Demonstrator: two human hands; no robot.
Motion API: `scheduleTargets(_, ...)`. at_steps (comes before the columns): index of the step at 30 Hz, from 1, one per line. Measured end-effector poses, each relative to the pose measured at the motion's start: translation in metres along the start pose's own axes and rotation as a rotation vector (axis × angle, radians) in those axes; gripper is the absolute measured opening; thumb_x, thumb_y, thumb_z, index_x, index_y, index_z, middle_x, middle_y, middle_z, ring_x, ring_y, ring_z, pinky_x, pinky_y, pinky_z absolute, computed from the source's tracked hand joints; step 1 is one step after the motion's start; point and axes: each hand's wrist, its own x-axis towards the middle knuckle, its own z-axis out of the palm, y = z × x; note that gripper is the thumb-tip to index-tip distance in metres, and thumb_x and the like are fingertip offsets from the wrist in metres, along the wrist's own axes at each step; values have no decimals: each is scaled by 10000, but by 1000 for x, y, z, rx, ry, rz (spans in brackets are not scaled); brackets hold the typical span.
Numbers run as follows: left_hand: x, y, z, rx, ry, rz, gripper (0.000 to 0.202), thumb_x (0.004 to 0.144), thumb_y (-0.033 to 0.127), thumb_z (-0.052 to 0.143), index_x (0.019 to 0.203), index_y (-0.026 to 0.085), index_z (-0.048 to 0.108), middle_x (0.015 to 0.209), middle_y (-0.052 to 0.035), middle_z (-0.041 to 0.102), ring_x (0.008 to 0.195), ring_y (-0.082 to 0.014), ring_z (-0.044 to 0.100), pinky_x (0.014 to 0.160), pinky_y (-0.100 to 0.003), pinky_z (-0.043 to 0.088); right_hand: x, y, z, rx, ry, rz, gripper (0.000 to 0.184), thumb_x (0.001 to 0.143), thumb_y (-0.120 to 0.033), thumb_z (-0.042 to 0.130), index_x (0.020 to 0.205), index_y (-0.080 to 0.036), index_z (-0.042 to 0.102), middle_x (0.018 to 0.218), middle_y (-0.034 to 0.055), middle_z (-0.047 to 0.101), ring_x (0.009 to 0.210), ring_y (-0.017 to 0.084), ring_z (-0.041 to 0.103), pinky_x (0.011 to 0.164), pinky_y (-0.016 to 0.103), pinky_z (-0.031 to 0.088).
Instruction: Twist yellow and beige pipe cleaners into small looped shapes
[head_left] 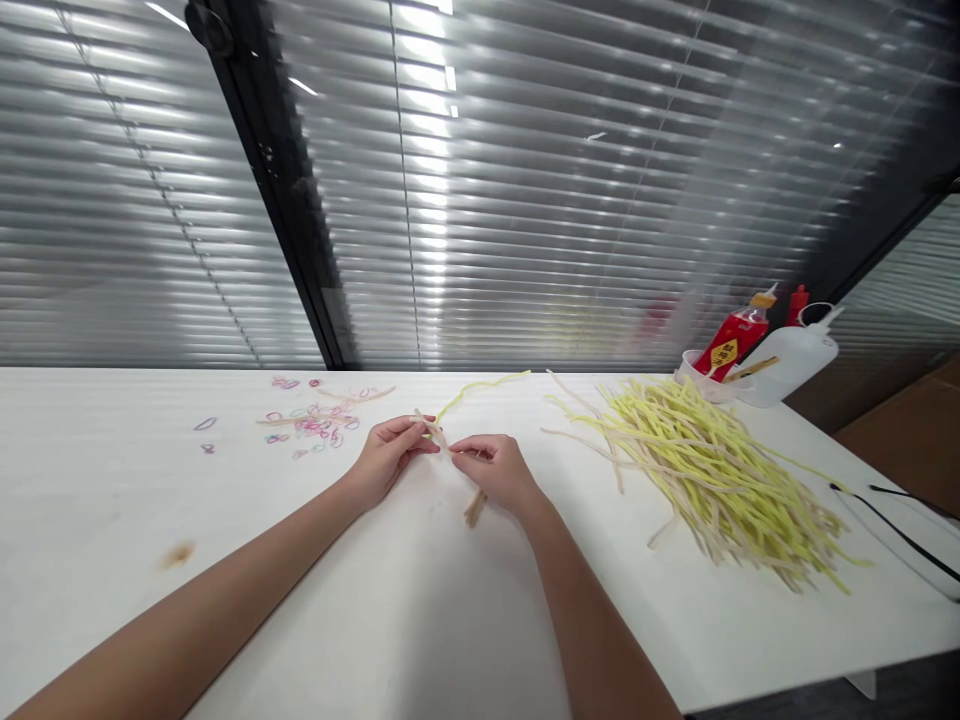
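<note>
Close together over the middle of the white table, both hands are closed on the same cream pipe cleaner (pixel 441 439). My left hand (pixel 391 452) pinches its upper end between thumb and fingers. The fingertips of my right hand (pixel 496 468) grip it lower down. A yellow pipe cleaner (pixel 480 385) runs from the left fingertips toward the table's far edge; how it joins the cream one is too small to tell. Beneath the right hand, short tan ends (pixel 475 509) stick out, their upper part hidden by the hand.
A large pile of yellow and cream pipe cleaners (pixel 720 470) lies at right. Behind it stand a red bottle (pixel 735 340), a white squeeze bottle (pixel 795 362) and a clear cup (pixel 694 376). Small colored rubber bands (pixel 319 425) are scattered at left. Black cables (pixel 900 535) cross the right edge.
</note>
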Motion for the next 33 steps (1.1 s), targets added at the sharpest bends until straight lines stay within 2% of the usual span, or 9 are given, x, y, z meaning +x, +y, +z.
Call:
scheduleTargets(6,-2,4,3,-25,-57,-9,253,752,371,684,847,137,698,769,-52,690,678,-135,639,725,-245,491,-1,0,2,-65,-16,-75,216,718,-261,605,875,-222,748,832,20,722,768,187,654,695,306,524)
scheduleTargets(10,-2,5,2,-67,-94,-24,212,762,336,680,806,129,693,774,-61,688,702,-144,635,724,-256,494,-2,0,2,-68,-41,-104,207,737,-248,594,879,-240,744,865,7,723,826,198,664,755,346,542)
scheduleTargets(16,3,3,-8,-162,-111,-38,163,710,265,731,801,131,708,812,-61,697,734,-147,630,750,-265,498,0,2,2,-119,-15,-128,192,740,-223,601,863,-259,745,852,-10,720,831,182,661,785,334,541)
scheduleTargets(19,4,3,-10,-197,-133,-54,156,685,250,750,789,139,715,790,-60,705,729,-150,633,758,-275,500,0,3,1,-147,-13,-140,193,751,-222,595,868,-258,743,856,-7,719,833,176,658,787,316,532)
scheduleTargets(23,3,4,-11,-197,-170,-58,118,639,210,778,713,142,718,759,-53,707,646,-119,608,669,-232,493,0,2,-1,-224,4,-164,192,768,-234,584,875,-266,741,861,-3,714,823,163,652,766,280,510)
scheduleTargets(29,3,4,-11,-151,-155,-82,123,604,207,796,647,137,705,693,-47,692,596,-102,583,602,-205,474,-1,1,-2,-387,6,-184,201,786,-242,557,865,-273,739,860,-4,712,830,160,643,746,244,468)
scheduleTargets(33,1,7,-5,-92,-121,-72,111,617,200,783,641,135,696,689,-41,686,554,-91,565,580,-204,464,-1,4,-3,-341,22,-158,182,758,-246,568,844,-262,728,816,-3,707,785,161,642,704,240,459)
